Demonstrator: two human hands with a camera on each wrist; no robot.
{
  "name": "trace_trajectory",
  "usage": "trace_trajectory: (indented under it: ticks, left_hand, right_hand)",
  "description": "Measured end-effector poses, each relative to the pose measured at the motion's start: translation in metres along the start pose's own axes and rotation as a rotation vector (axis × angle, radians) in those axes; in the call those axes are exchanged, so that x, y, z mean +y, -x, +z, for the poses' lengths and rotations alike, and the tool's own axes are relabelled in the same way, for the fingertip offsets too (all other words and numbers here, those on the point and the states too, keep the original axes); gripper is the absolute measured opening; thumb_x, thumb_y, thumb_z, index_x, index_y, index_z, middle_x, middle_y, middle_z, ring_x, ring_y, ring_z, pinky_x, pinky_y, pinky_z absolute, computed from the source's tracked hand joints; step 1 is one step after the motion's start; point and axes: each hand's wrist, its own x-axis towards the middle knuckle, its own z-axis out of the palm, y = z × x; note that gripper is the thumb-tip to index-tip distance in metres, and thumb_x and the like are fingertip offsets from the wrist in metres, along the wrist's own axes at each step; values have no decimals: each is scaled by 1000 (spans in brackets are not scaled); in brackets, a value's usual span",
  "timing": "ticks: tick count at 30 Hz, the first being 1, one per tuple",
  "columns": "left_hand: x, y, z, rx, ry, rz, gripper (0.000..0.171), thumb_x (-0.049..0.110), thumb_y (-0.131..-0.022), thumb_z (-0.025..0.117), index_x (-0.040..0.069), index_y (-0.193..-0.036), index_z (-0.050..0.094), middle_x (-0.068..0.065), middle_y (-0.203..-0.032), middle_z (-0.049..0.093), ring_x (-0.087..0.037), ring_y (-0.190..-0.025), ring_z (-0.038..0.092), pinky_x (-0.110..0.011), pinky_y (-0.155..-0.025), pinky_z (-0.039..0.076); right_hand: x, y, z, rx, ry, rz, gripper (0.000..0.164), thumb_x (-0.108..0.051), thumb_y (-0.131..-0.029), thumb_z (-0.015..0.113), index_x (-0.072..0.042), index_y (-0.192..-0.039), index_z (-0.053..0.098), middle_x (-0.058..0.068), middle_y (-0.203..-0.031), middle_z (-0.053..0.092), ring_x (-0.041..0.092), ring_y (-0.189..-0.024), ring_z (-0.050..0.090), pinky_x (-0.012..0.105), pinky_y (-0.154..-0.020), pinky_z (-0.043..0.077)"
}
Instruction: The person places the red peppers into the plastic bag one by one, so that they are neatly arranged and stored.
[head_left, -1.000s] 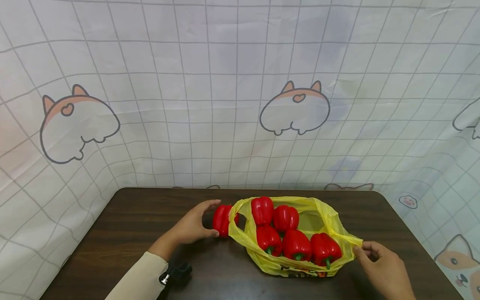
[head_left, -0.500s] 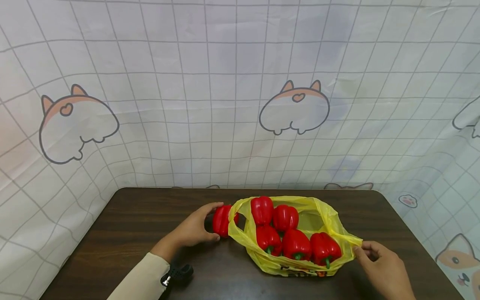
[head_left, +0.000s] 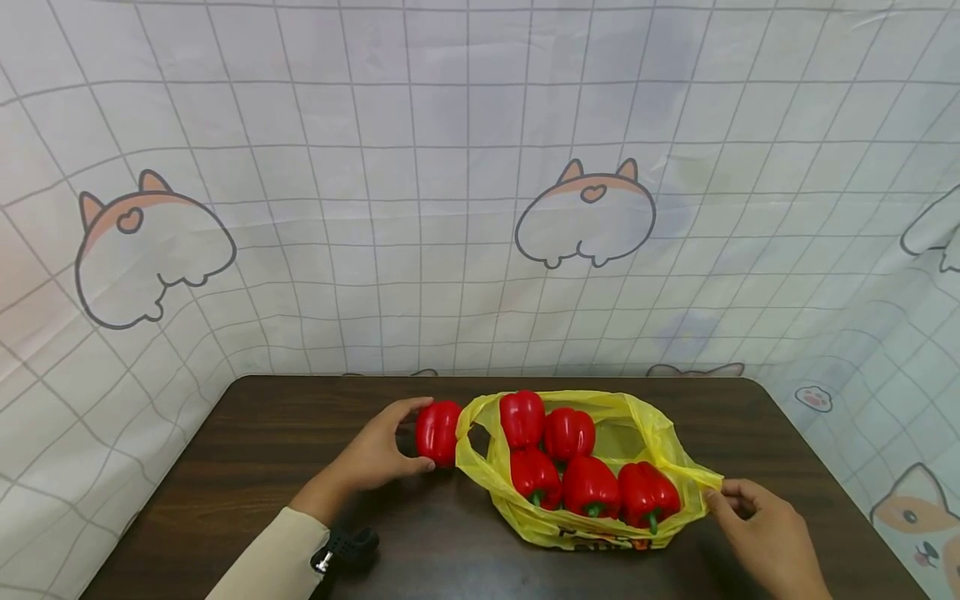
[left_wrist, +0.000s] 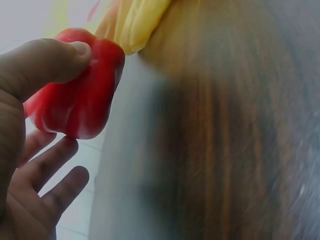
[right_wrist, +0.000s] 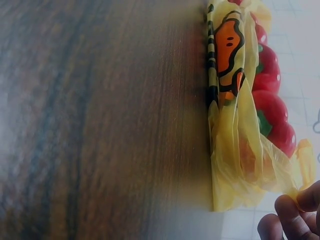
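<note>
My left hand (head_left: 378,450) grips a red bell pepper (head_left: 438,433) just left of a yellow plastic bag (head_left: 517,510). In the left wrist view the thumb lies across this pepper (left_wrist: 82,102), with fingertips at its lower end. Several more red bell peppers (head_left: 591,486) sit inside the bag's wide mouth, some with green stems toward me. At the bag's right end my right hand (head_left: 772,533) pinches its handle between thumb and fingers. The right wrist view shows the stretched plastic (right_wrist: 280,172) running into those fingertips, and an orange print with black outlines on the bag's side.
Everything stands on a dark brown wooden table (head_left: 262,467). Behind it and along both sides hangs a white grid-patterned curtain (head_left: 360,208) with cartoon corgi prints. A black band with a metal clasp (head_left: 341,550) is at the left wrist.
My left hand has moved slightly left and away from me, bringing the pepper out from behind the bag's left edge, so more of it shows. The right hand keeps its hold on the bag.
</note>
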Motion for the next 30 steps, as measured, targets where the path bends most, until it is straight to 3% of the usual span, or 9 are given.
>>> trace_trajectory:
  ticks: [11, 18, 25, 30]
  left_hand:
    - [9, 5, -22, 70, -3, 20, 89, 26, -74, 94, 18, -149, 49, -5, -141, 56, -28, -114, 60, -51, -94, 55]
    - [20, 2, -30, 102, 9, 85, 88, 29, -75, 93, 17, -150, 48, -5, -140, 55, -27, -115, 58, -52, -95, 54]
    - [43, -3, -28, 102, 8, 127, 87, 30, -75, 93, 17, -149, 48, 0, -137, 56, -22, -114, 58, -42, -92, 55]
    - [59, -10, -20, 82, -3, 181, 85, 29, -76, 92, 16, -149, 49, 3, -137, 56, -18, -114, 57, -42, -94, 54]
  right_hand:
    - [-1, 0, 2, 4, -3, 0, 48, -42, -102, 61, 2, -119, 68, 3, -94, 71, 24, -87, 65, 35, -66, 49]
    - [-1, 0, 3, 10, -7, 0, 47, -41, -102, 62, 3, -119, 68, 3, -94, 71, 27, -89, 65, 36, -66, 49]
    - [-1, -1, 3, 7, -2, 3, 49, -41, -102, 62, 4, -119, 68, 3, -93, 71, 28, -89, 66, 36, -66, 49]
    - [-1, -1, 2, 5, -1, 3, 50, -42, -102, 61, 4, -120, 67, 4, -94, 72, 29, -89, 66, 36, -66, 49]
